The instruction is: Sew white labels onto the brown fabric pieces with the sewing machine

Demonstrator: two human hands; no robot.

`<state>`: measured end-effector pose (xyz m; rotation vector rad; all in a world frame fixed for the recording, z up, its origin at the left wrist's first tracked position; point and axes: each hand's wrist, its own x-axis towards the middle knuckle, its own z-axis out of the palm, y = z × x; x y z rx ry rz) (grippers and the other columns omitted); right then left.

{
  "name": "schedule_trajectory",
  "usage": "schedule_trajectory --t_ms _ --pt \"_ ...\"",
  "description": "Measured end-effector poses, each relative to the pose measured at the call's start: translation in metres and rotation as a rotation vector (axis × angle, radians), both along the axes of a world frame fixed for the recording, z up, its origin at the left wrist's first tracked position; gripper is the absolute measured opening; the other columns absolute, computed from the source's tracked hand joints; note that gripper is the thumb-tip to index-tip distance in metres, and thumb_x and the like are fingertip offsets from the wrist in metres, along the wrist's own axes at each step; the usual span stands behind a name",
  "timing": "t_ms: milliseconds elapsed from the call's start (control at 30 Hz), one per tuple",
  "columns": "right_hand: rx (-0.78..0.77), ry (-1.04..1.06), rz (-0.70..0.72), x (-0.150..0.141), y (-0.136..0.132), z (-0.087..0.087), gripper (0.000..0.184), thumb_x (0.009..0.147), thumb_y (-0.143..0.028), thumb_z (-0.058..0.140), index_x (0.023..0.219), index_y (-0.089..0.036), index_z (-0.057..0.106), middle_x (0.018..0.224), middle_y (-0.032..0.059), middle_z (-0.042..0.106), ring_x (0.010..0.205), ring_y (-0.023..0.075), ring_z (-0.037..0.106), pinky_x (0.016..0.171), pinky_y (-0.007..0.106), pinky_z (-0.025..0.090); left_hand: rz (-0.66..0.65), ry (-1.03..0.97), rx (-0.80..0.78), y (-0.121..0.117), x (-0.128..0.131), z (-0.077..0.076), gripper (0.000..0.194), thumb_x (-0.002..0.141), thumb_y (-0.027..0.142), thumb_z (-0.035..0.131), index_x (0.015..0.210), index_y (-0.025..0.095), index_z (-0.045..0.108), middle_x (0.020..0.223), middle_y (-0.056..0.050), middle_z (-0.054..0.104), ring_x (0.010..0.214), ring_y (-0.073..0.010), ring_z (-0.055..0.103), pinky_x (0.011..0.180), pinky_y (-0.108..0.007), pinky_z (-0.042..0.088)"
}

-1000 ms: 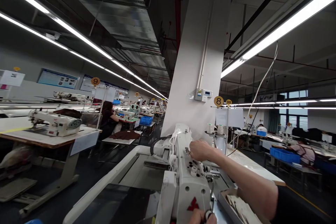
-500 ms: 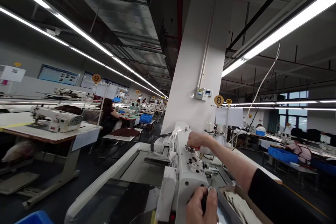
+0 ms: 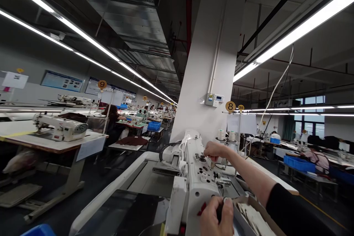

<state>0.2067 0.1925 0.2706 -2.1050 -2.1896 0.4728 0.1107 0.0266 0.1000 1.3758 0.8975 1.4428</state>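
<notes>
A white industrial sewing machine [image 3: 190, 188] stands in front of me, its long head pointing away. My right hand [image 3: 215, 151] hovers at the right edge of the head's top, fingers curled into a pinch; anything held there is too small to make out. Beside it on the machine top are metal thread tension discs [image 3: 201, 158] and several round holes. My left hand [image 3: 217, 217] is low at the near end of the head, thumb and fingers closed around something dark, mostly hidden, near a round pale knob.
A cardboard box [image 3: 260, 215] with pale fabric pieces stands at the right. Thread cones [image 3: 221, 134] are on a stand behind. A white pillar [image 3: 204, 81] rises beyond the machine. Another sewing machine [image 3: 62, 127] is on a table at left; people sit at stations farther off.
My right hand has moved off the tension discs toward the machine's right side, uncovering them. The left hand has shifted slightly right, and a small red patch now shows beside it.
</notes>
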Motion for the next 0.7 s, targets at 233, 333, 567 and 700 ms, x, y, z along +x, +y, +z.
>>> schedule_trajectory --t_ms 233,333,567,700 --pt "0.005 0.021 0.03 -0.024 0.006 -0.002 0.027 0.103 -0.038 0.067 0.117 -0.015 0.066 0.107 0.0051 0.069 0.084 0.0169 0.069 0.072 0.033 0.061 0.006 0.041 0.006 0.006 -0.005 0.001 0.06 0.092 0.077 0.047 0.073 0.021 0.06 0.051 0.001 0.041 0.049 -0.0166 0.04 0.049 -0.027 0.028" --pt "0.006 0.003 0.008 -0.014 -0.004 -0.01 0.029 0.103 -0.039 0.067 0.119 -0.015 0.065 0.109 0.0058 0.069 0.087 0.0181 0.069 0.075 0.035 0.061 0.002 0.039 -0.004 0.001 -0.006 -0.002 0.06 0.092 0.077 0.045 0.076 0.021 0.061 0.051 0.002 0.041 0.048 -0.0166 0.04 0.048 -0.027 0.027" --pt "-0.001 0.022 -0.032 0.01 -0.007 -0.007 0.026 0.103 -0.038 0.067 0.117 -0.015 0.066 0.107 0.0048 0.069 0.084 0.0168 0.069 0.072 0.033 0.061 0.018 0.049 0.015 0.0 -0.001 0.007 0.053 0.093 0.068 0.05 0.069 0.022 0.057 0.051 0.002 0.041 0.049 -0.0172 0.043 0.049 -0.027 0.031" --pt "0.023 0.052 -0.017 -0.005 0.006 0.003 0.024 0.103 -0.037 0.067 0.113 -0.015 0.066 0.1 0.003 0.068 0.075 0.0139 0.067 0.065 0.028 0.059 0.04 0.064 0.026 0.002 -0.002 0.015 0.049 0.096 0.063 0.047 0.072 0.022 0.059 0.048 0.002 0.044 0.047 -0.0177 0.042 0.049 -0.027 0.031"
